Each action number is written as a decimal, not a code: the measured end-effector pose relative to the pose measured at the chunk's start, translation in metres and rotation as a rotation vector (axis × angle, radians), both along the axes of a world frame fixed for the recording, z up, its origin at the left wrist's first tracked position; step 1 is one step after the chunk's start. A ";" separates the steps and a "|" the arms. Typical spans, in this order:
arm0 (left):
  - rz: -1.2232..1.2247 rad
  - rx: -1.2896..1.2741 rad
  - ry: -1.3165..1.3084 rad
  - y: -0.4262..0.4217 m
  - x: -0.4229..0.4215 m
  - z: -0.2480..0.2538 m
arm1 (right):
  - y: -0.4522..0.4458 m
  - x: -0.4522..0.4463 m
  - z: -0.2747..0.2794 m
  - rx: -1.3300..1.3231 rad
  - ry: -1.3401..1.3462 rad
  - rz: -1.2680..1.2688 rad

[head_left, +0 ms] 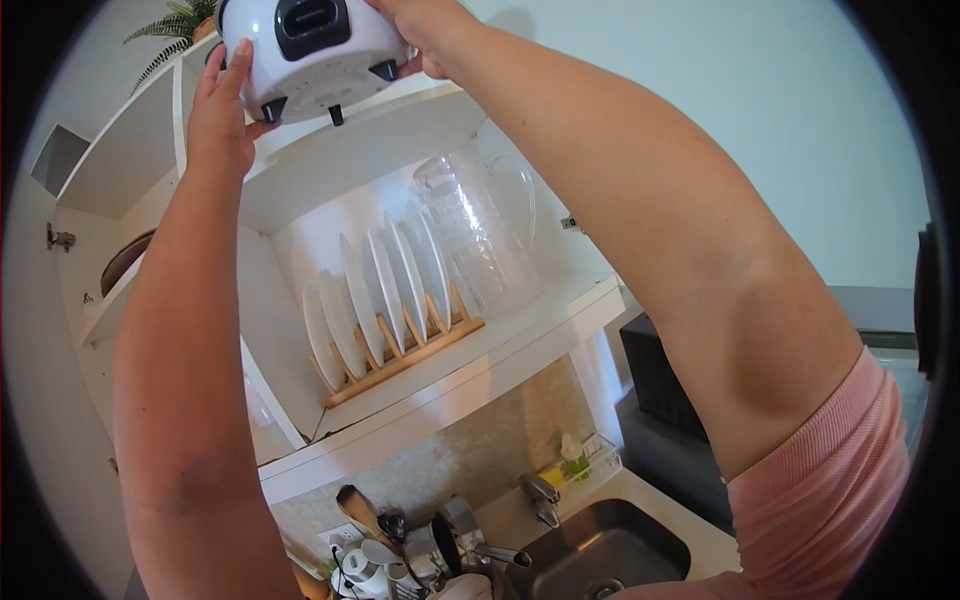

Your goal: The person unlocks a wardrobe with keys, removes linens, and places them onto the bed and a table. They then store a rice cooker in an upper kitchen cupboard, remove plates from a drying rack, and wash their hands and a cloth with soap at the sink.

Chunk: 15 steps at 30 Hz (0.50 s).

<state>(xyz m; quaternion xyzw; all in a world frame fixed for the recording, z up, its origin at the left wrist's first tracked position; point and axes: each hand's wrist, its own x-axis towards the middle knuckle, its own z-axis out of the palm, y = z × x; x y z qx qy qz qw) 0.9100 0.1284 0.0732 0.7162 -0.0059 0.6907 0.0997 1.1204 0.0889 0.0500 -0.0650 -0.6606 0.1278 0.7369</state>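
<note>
A white rice cooker (pixel 265 62) with a black front panel and black feet is held overhead at the top of the view, its underside partly showing and its top out of frame. My left hand (pixel 222 118) grips its left side, fingers wrapped around the lower edge. On the other side, my right hand (pixel 428 32) is closed around the cooker's right edge. Both arms are raised in front of a white wall cabinet (pixel 560 325), with the cooker at the height of the cabinet's upper edge.
Inside the cabinet, several white plates (pixel 385 285) stand in a wooden rack (pixel 405 360) beside a clear pitcher (pixel 475 230). A fern (pixel 180 30) sits on top at left. Below are a sink (pixel 600 550), a faucet (pixel 541 498), pots (pixel 432 550) and a dark box-shaped appliance (pixel 665 385).
</note>
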 end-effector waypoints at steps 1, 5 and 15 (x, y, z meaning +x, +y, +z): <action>0.002 -0.007 0.001 0.004 0.001 0.003 | 0.003 0.000 0.000 -0.007 0.001 0.002; -0.053 0.056 -0.070 0.008 0.004 0.006 | 0.006 0.000 0.000 0.147 -0.017 -0.026; 0.044 -0.030 -0.104 0.019 0.014 0.002 | 0.042 0.001 0.009 0.122 -0.033 -0.274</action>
